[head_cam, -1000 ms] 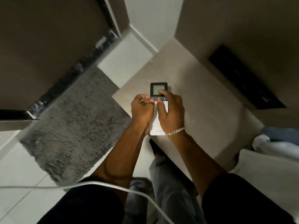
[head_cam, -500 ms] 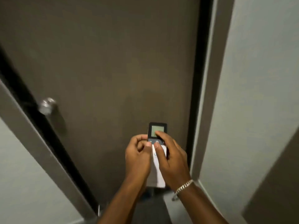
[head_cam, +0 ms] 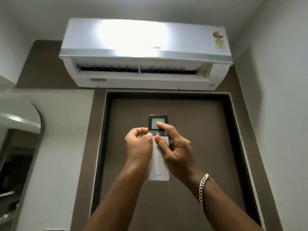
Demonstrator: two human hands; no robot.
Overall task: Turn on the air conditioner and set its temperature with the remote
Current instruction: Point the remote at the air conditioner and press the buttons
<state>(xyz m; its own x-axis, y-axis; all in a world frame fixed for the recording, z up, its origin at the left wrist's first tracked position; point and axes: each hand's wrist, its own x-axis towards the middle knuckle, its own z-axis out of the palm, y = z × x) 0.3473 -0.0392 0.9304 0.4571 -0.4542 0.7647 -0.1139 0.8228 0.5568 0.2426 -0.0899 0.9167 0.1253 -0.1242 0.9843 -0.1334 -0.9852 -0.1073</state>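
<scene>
Head view: both hands (head_cam: 158, 147) closed round remote (head_cam: 158, 124).

Dim indoor view, softly blurred throughout, with a blown-out white glare on the air conditioner (head_cam: 145, 52) at 12 o'clock, darker door (head_cam: 166, 180) below, and wide-angle bending toward the edges.

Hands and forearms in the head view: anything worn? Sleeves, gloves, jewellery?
Both forearms are bare right to the bottom edge of the picture: no sleeves, no gloves. The right hand has a chunky silver chain bracelet at the wrist, with flat curb-style links. The left hand and its wrist carry nothing. No rings or watch show on either hand, and no cables run along the arms.
</scene>
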